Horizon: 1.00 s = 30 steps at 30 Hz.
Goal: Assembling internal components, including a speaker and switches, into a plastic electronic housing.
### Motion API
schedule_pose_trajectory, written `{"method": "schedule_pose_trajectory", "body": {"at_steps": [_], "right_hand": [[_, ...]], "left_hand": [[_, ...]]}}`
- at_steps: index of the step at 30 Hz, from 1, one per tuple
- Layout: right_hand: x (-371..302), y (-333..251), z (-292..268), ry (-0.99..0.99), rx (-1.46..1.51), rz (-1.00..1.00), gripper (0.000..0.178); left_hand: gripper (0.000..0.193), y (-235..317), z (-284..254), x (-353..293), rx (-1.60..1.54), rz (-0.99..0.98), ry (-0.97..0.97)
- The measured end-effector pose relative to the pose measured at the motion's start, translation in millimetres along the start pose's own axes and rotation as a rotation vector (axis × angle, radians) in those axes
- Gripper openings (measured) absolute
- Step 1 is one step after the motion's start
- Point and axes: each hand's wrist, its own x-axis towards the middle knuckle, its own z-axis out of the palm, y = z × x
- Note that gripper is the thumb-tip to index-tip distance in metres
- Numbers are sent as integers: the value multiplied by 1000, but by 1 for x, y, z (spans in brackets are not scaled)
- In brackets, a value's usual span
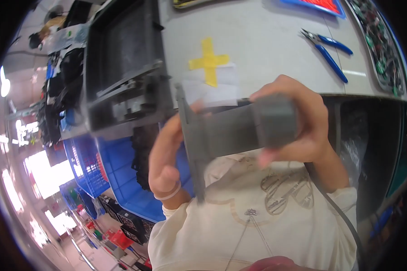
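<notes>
A dark grey plastic housing [233, 131], with a broad flat flange at one end and a boxy body, is held between my two hands in front of my chest. My left hand [165, 158] is curled against the flange side, its fingertips partly hidden behind that flange. Around the boxy end wrap the fingers and thumb of my right hand [309, 119]. Motion blurs the housing slightly, and its underside is out of sight. Just beyond it, a white paper [221, 86] lies on the table, with a yellow tape cross [208, 61] partly over it.
Blue-handled side cutters [330, 63] lie at the right of the table. Beyond them are a long tray of greenish parts [384, 58] and a blue tray [303, 8] of orange-red pieces. A black bin [122, 40] stands left, above blue crates [122, 167]. A cable [343, 217] hangs at my right.
</notes>
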Motion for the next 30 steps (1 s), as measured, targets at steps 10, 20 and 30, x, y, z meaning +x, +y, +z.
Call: {"method": "schedule_pose_trajectory", "body": {"at_steps": [10,20,30], "right_hand": [[14,1,32,-144,687,401,55],[13,13,14,30,406,347,51],[10,22,17,-48,383,424,45]], "left_hand": [[20,34,-24,27,786,795,62],[19,126,-180,-25,1802,574,733],[22,76,-153,31,1193,196,281]]}}
